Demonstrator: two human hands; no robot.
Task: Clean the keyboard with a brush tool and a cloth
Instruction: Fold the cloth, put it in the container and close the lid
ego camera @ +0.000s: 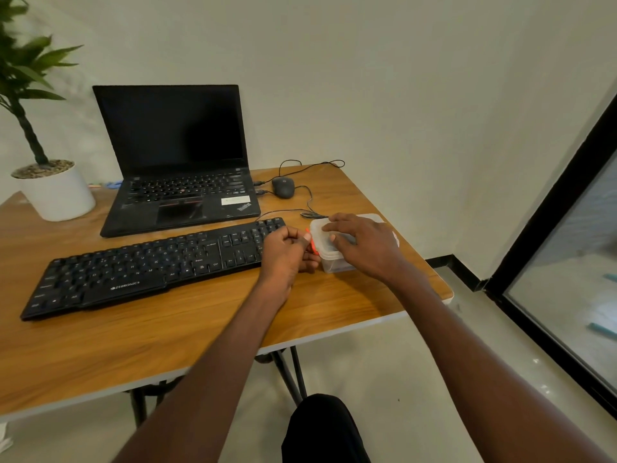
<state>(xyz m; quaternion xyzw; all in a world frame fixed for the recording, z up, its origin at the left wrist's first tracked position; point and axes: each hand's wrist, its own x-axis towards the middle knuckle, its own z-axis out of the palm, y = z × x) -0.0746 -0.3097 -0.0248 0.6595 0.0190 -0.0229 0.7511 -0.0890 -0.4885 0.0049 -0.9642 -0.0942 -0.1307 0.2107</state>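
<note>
At the bottom centre of the frame a dark-clad knee (322,426) juts up, and two bare forearms reach from the lower edge toward the middle. They cross the near edge of a wood-grain table (140,339) whose black folding legs show beneath it.

Just right of centre, the left hand (287,253) is curled into a loose fist, its fingertips pinching a small orange piece (312,243); whether this is part of the brush tool cannot be told. That hand sits at the right end of the black Zebronics keyboard (147,265), which lies at a slant across the left and middle of the frame, its left end nearer the table's front edge.

Immediately right of the left hand, the right hand (362,243) rests with fingers spread and gently bent on top of a translucent plastic container (334,259), covering most of its lid. No cloth can be made out.

Beyond the keyboard, an open black ThinkPad laptop (173,162) stands with a dark screen, left of centre. To its right lies a black wired mouse (283,187), its cable (310,167) looping toward the table's far edge. At far left a white pot (56,195) holds a green plant (23,71) against the pale wall. A dark-framed glass panel (567,262) fills the right edge.
</note>
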